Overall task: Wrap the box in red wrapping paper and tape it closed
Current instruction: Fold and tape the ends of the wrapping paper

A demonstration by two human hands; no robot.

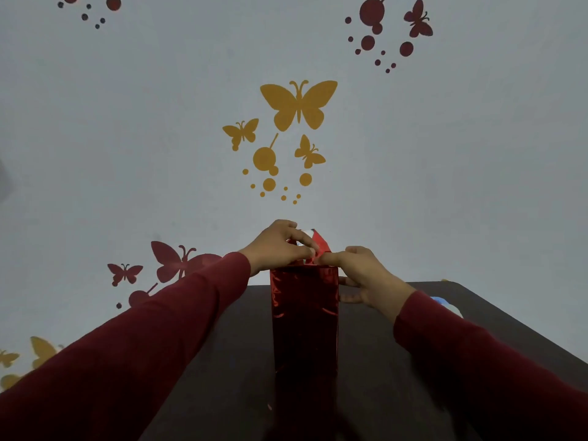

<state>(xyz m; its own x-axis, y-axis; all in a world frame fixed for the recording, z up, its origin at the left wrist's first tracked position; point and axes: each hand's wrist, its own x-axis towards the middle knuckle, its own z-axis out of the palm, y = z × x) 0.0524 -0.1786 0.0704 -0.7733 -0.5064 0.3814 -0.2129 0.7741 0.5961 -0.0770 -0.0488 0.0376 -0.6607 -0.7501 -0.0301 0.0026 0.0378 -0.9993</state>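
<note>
Standing upright, box (304, 316) | both hands (280, 246) (359, 268) pinching top flap (319, 241)

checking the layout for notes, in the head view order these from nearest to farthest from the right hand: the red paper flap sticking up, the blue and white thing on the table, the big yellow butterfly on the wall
1. Red paper flap sticking up at the top of the wrapped box, at the right hand's fingertips.
2. Blue and white thing, on the dark table to the hand's right, partly hidden by the sleeve.
3. Big yellow butterfly, high on the wall behind.
</note>
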